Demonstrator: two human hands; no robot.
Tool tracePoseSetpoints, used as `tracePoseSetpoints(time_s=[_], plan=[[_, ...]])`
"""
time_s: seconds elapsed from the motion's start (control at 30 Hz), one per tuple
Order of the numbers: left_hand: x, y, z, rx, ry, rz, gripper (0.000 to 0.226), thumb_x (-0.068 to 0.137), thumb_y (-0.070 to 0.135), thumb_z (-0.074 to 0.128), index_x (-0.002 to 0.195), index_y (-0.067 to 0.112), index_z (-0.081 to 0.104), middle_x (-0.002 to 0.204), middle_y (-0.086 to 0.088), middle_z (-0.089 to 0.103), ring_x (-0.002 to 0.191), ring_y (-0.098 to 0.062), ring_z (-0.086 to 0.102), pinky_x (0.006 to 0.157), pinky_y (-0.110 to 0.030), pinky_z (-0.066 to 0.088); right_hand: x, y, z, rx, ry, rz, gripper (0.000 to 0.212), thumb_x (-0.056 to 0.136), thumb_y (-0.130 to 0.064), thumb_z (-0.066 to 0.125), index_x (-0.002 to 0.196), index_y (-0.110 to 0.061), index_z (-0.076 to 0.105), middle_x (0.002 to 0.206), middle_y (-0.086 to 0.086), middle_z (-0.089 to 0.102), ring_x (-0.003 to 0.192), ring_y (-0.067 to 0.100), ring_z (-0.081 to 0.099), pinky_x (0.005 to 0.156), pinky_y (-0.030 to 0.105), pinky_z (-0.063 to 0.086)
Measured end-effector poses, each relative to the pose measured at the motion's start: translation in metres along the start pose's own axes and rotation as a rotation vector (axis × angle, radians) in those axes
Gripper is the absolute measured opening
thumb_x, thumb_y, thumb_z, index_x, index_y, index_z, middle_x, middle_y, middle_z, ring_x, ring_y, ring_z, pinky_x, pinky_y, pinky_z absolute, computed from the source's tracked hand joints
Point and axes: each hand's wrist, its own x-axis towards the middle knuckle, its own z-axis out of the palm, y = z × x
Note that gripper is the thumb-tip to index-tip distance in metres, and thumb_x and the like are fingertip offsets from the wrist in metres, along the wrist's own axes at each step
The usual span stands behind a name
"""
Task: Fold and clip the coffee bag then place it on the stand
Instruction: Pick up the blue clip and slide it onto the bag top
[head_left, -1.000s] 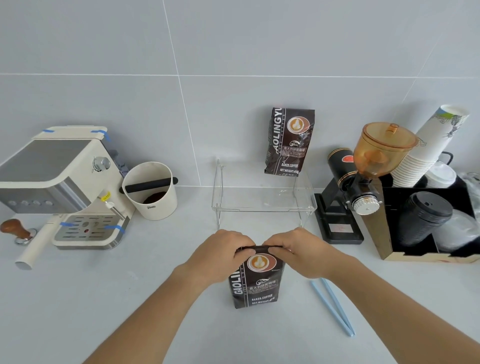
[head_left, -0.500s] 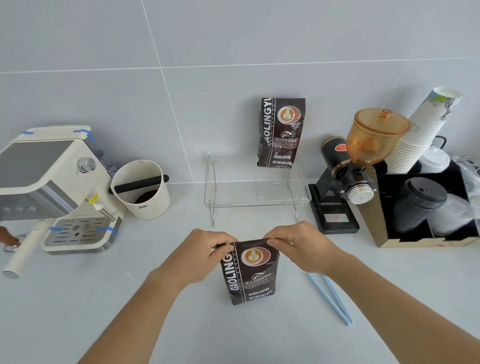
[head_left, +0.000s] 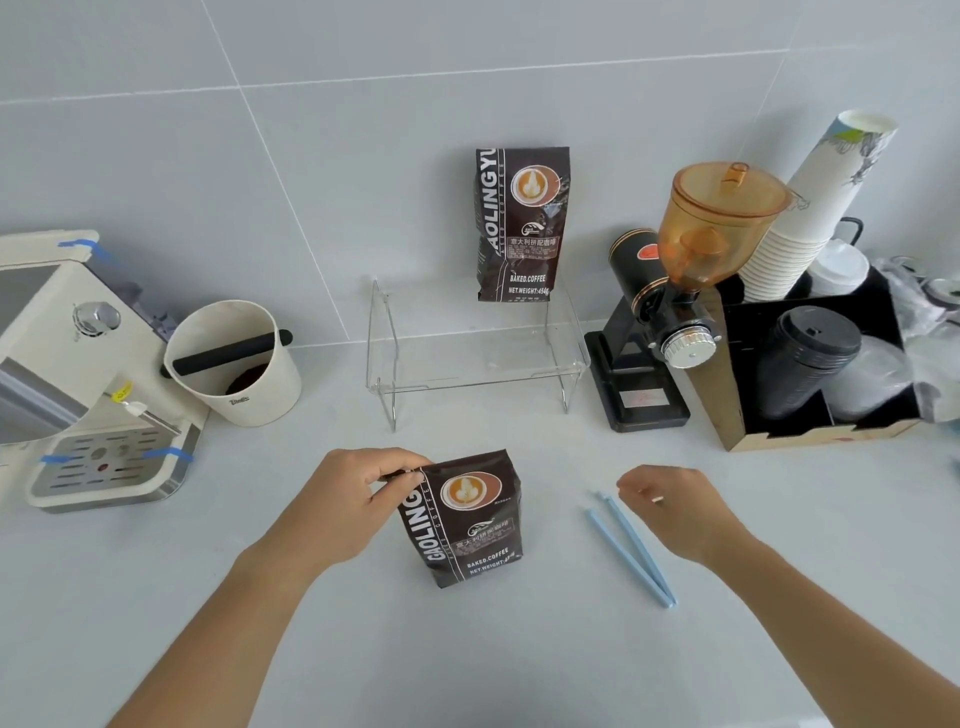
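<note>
A dark brown coffee bag (head_left: 467, 525) stands upright on the white counter in front of me, its top folded down. My left hand (head_left: 358, 499) pinches the folded top at the bag's upper left corner. To the bag's right lies a light blue clip (head_left: 631, 551), open in a narrow V. My right hand (head_left: 675, 506) hovers just above the clip's far end, fingers curled and holding nothing. A clear acrylic stand (head_left: 475, 374) sits against the wall behind the bag, with a second coffee bag (head_left: 519, 223) upright on its back right part.
An espresso machine (head_left: 78, 374) and a white knock box (head_left: 234, 364) are at the left. A black grinder with an amber hopper (head_left: 675, 291) stands right of the stand. A box of cups and lids (head_left: 815, 364) fills the far right.
My right hand has let go of the bag's folded top and moved right, over the blue clip. My left hand stays on the fold.
</note>
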Motion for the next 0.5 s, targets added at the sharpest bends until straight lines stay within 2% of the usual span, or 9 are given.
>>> tracePoseSetpoints(time_s=[0.13,0.23,0.33,0.4,0.43,0.5], plan=[[-0.002,0.002,0.000,0.015,0.010,0.029,0.029,0.085,0.032,0.056,0.082,0.059,0.063,0.097,0.026,0.069,0.088,-0.004,0.066,0.073,-0.015,0.048,-0.017,0.035,0.027,-0.067,-0.053,0.158,0.005,0.089,-0.028,0.060,0.090,-0.029,0.064,0.092,-0.007,0.067,0.084,0.014,0.062,0.073,0.025,0.044],[-0.003,0.003,0.002,-0.010,0.032,0.023,0.032,0.083,0.032,0.055,0.081,0.063,0.062,0.094,0.030,0.070,0.088,-0.002,0.066,0.072,-0.012,0.048,-0.028,0.046,0.043,-0.119,-0.084,0.241,0.028,0.085,-0.041,0.064,0.109,-0.027,0.060,0.101,-0.006,0.062,0.091,0.017,0.061,0.072,0.028,0.046],[-0.003,0.001,0.002,0.024,0.041,0.033,0.037,0.089,0.021,0.062,0.083,0.058,0.063,0.097,0.033,0.067,0.089,0.000,0.066,0.072,-0.009,0.048,-0.034,0.048,0.053,-0.143,-0.109,0.273,0.047,0.081,-0.041,0.068,0.121,-0.024,0.050,0.106,-0.001,0.060,0.093,0.022,0.060,0.071,0.032,0.048],[-0.002,0.000,0.003,0.034,0.048,0.018,0.028,0.088,0.022,0.063,0.089,0.050,0.066,0.098,0.030,0.069,0.088,-0.004,0.067,0.072,-0.013,0.049,-0.034,0.049,0.057,-0.172,-0.121,0.286,0.054,0.080,-0.038,0.068,0.127,-0.022,0.047,0.110,0.001,0.059,0.097,0.023,0.060,0.075,0.033,0.050],[-0.002,-0.001,0.004,0.021,0.049,0.003,0.020,0.087,0.027,0.061,0.091,0.045,0.069,0.097,0.027,0.070,0.087,-0.006,0.068,0.073,-0.016,0.051,-0.032,0.048,0.058,-0.180,-0.119,0.294,0.053,0.081,-0.036,0.067,0.127,-0.021,0.047,0.110,0.001,0.059,0.097,0.024,0.060,0.076,0.034,0.051],[-0.003,-0.003,0.005,-0.001,0.060,-0.017,0.020,0.084,0.031,0.057,0.095,0.035,0.074,0.093,0.020,0.074,0.087,-0.008,0.069,0.074,-0.021,0.052,-0.030,0.046,0.060,-0.190,-0.108,0.301,0.044,0.083,-0.033,0.064,0.122,-0.019,0.050,0.105,0.002,0.059,0.091,0.023,0.060,0.076,0.035,0.052]])
